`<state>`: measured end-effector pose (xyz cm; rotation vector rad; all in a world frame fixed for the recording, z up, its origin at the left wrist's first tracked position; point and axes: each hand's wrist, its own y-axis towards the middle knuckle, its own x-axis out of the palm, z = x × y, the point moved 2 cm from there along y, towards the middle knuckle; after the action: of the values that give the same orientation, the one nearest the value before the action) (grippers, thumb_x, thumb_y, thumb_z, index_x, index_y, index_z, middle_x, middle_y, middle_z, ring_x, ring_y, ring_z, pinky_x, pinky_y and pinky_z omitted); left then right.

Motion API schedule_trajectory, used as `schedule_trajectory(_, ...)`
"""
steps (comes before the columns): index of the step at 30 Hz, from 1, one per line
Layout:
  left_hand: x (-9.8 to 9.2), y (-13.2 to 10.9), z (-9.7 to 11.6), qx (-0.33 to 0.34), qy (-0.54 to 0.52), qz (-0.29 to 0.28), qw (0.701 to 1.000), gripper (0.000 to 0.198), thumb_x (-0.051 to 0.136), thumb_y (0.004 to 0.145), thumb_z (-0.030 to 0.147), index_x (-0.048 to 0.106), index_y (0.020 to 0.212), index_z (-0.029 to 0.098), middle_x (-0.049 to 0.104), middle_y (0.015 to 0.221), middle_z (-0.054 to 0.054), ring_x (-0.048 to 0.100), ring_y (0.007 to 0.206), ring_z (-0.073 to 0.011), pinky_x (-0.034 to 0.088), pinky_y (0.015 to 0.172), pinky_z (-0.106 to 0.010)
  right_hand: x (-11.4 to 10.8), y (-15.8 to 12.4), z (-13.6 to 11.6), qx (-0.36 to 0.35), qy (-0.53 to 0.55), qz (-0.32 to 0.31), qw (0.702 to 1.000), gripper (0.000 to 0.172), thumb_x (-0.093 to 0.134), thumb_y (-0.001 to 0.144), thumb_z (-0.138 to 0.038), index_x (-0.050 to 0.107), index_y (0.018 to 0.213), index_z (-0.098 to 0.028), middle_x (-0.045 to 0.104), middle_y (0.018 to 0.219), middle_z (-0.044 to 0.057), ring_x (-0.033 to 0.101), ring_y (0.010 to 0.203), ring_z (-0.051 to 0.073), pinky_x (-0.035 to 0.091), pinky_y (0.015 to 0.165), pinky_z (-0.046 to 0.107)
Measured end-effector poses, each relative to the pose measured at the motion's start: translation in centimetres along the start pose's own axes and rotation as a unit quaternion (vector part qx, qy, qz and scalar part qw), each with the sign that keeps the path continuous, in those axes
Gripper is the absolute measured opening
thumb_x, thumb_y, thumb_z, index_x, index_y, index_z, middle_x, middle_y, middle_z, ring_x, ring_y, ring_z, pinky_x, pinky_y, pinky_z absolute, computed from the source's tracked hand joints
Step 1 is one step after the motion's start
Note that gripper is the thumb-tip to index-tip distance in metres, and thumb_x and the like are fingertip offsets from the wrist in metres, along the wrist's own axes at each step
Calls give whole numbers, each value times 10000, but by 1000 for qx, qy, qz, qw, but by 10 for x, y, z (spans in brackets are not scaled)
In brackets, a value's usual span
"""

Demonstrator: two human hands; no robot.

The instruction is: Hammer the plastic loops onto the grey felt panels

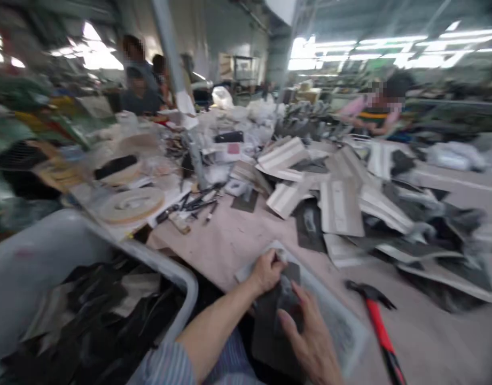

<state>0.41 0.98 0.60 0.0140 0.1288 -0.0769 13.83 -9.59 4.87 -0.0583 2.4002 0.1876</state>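
Observation:
A dark grey flat piece of material (270, 331), fabric-like, lies over a pale translucent board (337, 321) at the table's near edge. A greyish, shiny patch (284, 294) shows on the dark piece. My left hand (266, 272) is closed at the far end of the piece, its fingers curled in a pinch; what is between them is too small and blurred to name. My right hand (310, 331) rests over the near right part of the piece, thumb and forefinger apart, fingertips by the shiny patch. A claw hammer (377, 321) with a red and black handle lies right of the board.
A grey plastic bin (185, 289) holding dark and beige pieces stands at the left. Beige and dark pieces (342, 206) are heaped at the right. Pens and tools (193, 206), a tape roll (131, 205) and a metal post (176, 69) stand farther off. Co-workers (376, 104) sit beyond.

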Motion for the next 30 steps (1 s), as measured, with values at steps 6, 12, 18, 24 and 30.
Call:
schedule_trajectory(6, 2, 16, -12, 10, -27, -8, 1000, 89, 637, 821, 256, 602, 836, 176, 631, 738, 11, 582, 717, -155, 457, 679, -243, 41, 4, 2, 8, 21, 4, 1000, 460, 368, 981, -317, 472, 1410, -187, 636, 1223, 127, 645, 1079, 232, 528, 933, 389)
schedule_trajectory(12, -3, 22, -5, -29, -108, -61, 992, 161, 692, 776, 282, 609, 840, 160, 688, 754, -15, 654, 759, -176, 505, 754, -269, 59, 0, -3, 100, 6, 44, 994, 517, 340, 973, -360, 474, 1379, -69, 671, 1190, 197, 697, 991, 287, 545, 862, 409)
schedule_trajectory(18, -6, 19, -4, -6, -90, -83, 992, 183, 687, 800, 320, 630, 864, 158, 727, 839, -53, 668, 830, -187, 508, 794, -275, 44, 9, 0, 222, 121, -18, 967, 481, 412, 950, -497, 633, 1160, -125, 721, 776, 98, 700, 647, 229, 537, 621, 314)
schedule_trajectory(24, -7, 18, -3, 1, -84, -98, 992, 187, 665, 820, 326, 632, 894, 157, 728, 860, -62, 664, 846, -190, 502, 809, -279, 34, 9, 1, 219, 194, -12, 956, 512, 470, 914, -534, 674, 1178, -145, 666, 620, 29, 655, 567, 201, 515, 562, 284)
schedule_trajectory(30, -6, 17, -3, 5, -74, -101, 992, 180, 666, 823, 313, 638, 903, 154, 728, 866, -59, 662, 845, -188, 496, 810, -276, 33, 7, 2, 199, 171, 9, 965, 498, 489, 897, -530, 696, 1170, -168, 689, 700, 55, 676, 676, 220, 529, 607, 291)
